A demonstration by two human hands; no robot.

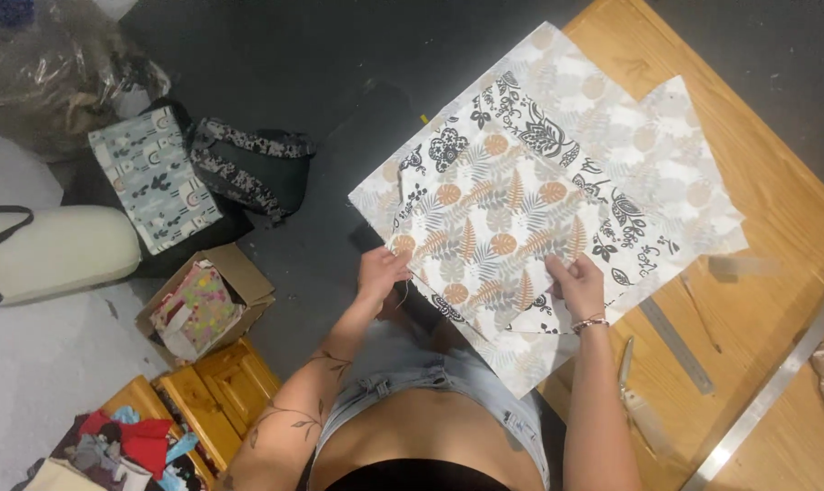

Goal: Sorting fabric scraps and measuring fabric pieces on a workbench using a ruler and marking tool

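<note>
A square piece of leaf-print fabric (494, 227), orange and grey on white, lies on top of a stack with a black floral-print piece (521, 123) and a pale leaf-print piece (648, 155) under it. My left hand (380, 273) pinches the near left edge of the top piece. The near right edge is gripped by my right hand (575, 282), which wears a bead bracelet. The stack rests partly on a wooden table (775, 209) and hangs over its left edge.
A metal ruler (675, 344) and a long metal straightedge (775, 386) lie on the table at right. On the floor at left are patterned bags (157, 177), a cardboard box of fabric (207, 305), a wooden crate (221, 400) and a white cushion (57, 250).
</note>
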